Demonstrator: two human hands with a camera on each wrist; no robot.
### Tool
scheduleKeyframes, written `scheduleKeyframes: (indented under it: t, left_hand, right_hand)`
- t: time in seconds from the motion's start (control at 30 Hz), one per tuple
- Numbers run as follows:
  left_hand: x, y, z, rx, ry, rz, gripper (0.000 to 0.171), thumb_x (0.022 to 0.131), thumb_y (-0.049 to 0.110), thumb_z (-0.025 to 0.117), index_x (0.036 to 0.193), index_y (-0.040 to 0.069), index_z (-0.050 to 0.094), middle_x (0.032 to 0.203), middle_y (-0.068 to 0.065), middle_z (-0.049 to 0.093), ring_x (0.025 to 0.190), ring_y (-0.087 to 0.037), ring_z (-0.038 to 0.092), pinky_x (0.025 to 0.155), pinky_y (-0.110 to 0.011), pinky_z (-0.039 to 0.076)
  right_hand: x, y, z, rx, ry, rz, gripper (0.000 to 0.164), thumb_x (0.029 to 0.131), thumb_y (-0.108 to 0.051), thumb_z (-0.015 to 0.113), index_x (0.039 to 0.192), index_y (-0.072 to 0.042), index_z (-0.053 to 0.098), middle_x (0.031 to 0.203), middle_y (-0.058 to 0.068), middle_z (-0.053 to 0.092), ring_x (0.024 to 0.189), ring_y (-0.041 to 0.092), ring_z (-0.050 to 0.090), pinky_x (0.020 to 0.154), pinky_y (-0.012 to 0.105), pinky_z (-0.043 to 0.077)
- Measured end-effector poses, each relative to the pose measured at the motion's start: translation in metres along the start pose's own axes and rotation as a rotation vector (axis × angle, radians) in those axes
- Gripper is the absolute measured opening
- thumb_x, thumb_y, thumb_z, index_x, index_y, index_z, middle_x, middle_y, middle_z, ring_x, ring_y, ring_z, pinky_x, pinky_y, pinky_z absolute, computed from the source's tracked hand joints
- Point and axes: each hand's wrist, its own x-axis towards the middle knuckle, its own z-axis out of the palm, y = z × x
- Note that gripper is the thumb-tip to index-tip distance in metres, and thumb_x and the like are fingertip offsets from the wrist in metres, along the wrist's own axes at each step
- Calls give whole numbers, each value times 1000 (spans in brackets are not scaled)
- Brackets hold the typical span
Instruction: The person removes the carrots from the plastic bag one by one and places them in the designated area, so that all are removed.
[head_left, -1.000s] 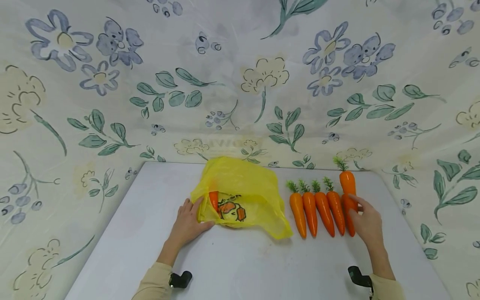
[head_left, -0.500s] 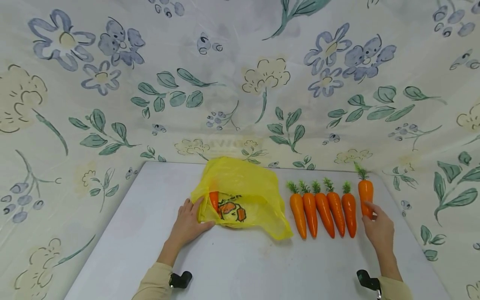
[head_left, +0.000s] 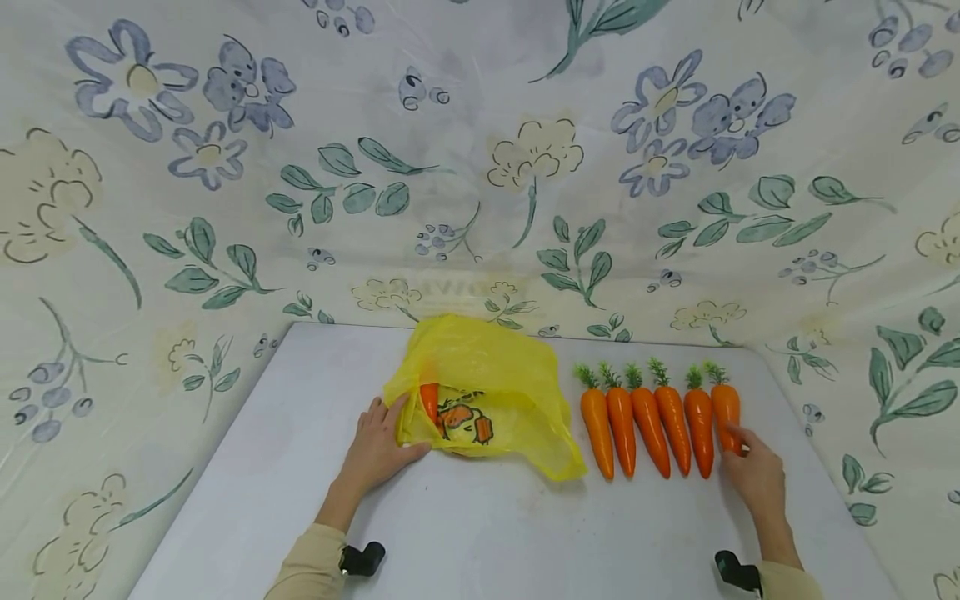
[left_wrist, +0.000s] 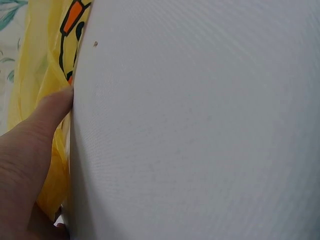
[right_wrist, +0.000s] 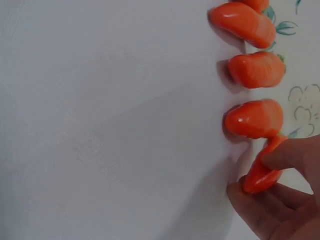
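My right hand [head_left: 757, 473] pinches the lower part of an orange carrot [head_left: 725, 403] with a green leafy top. That carrot lies at the right end of a side-by-side row of carrots [head_left: 651, 427], tops pointing away from me. In the right wrist view, thumb and fingers are on either side of the held carrot [right_wrist: 262, 172]. My left hand [head_left: 377, 450] rests at the left front edge of a yellow plastic bag [head_left: 480, 354], thumb stretched along it. A carrot [head_left: 428, 402] shows in the bag's opening, beside a printed cartoon figure. The left fingers are mostly hidden in the left wrist view.
Everything lies on a white table [head_left: 487, 533]. Floral-patterned cloth [head_left: 465, 192] rises behind the table and along its sides. Both wrists carry black camera mounts [head_left: 363, 558].
My right hand has moved a carrot from above the row to the right, then down towards me, beside the others. The left hand and bag have stayed in place.
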Motion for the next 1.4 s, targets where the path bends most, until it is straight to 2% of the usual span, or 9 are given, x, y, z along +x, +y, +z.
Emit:
scheduleKeyframes:
  t: [0.23, 0.37, 0.57, 0.77, 0.93, 1.13, 1.4]
  left_hand:
    - [1, 1, -1, 0, -17, -15, 92, 84, 48, 73, 153, 4, 31, 155, -31, 28, 148, -48, 12, 119, -62, 10]
    - [1, 0, -1, -7, -12, -9, 92, 83, 48, 74, 152, 4, 32, 155, -31, 28, 148, -48, 12, 119, -62, 10]
    - [1, 0, 0, -3, 2, -1, 92, 83, 48, 74, 152, 4, 32, 154, -31, 28, 147, -49, 13, 118, -63, 10]
    - [1, 2, -2, 1, -19, -18, 92, 83, 48, 73, 153, 4, 31, 155, -31, 27, 148, -48, 11, 119, -62, 9]
    - [1, 3, -2, -1, -26, -20, 92, 84, 48, 73, 153, 4, 31, 155, -32, 27, 148, -48, 11, 119, -61, 9]
    - [2, 1, -1, -3, -16, -10, 92, 84, 48, 74, 153, 4, 32, 155, -31, 27, 148, -48, 11, 119, -62, 9]
    - [0, 1, -1, -7, -14, -10, 92, 83, 47, 74, 153, 5, 32, 155, -31, 27, 148, -48, 12, 119, -61, 9]
  right_hand:
    - [4, -3, -1, -96, -96, -17, 47, 94, -6, 51, 138, 9, 46, 134, 38, 47, 117, 52, 48, 100, 63, 42]
    - [4, -5, -4, -150, -140, -25, 46, 93, -6, 53, 136, 9, 47, 133, 38, 47, 112, 52, 49, 97, 63, 43]
    - [4, -5, -6, -142, -164, -42, 45, 94, -3, 52, 137, 8, 48, 138, 38, 42, 118, 53, 44, 101, 65, 39]
    - [3, -6, -8, -137, -193, 2, 45, 96, -5, 53, 138, 7, 46, 140, 38, 39, 124, 54, 38, 105, 66, 35]
    - [2, -5, -11, -158, -194, -10, 44, 96, -7, 52, 137, 6, 48, 141, 38, 38, 127, 55, 36, 105, 67, 34]
    - [2, -8, -17, -161, -174, -53, 44, 95, -7, 52, 136, 9, 48, 138, 39, 41, 121, 55, 43, 99, 66, 41]
    - [-2, -23, -20, -163, -95, -86, 46, 97, -13, 52, 136, 11, 48, 137, 39, 42, 122, 55, 44, 98, 65, 42]
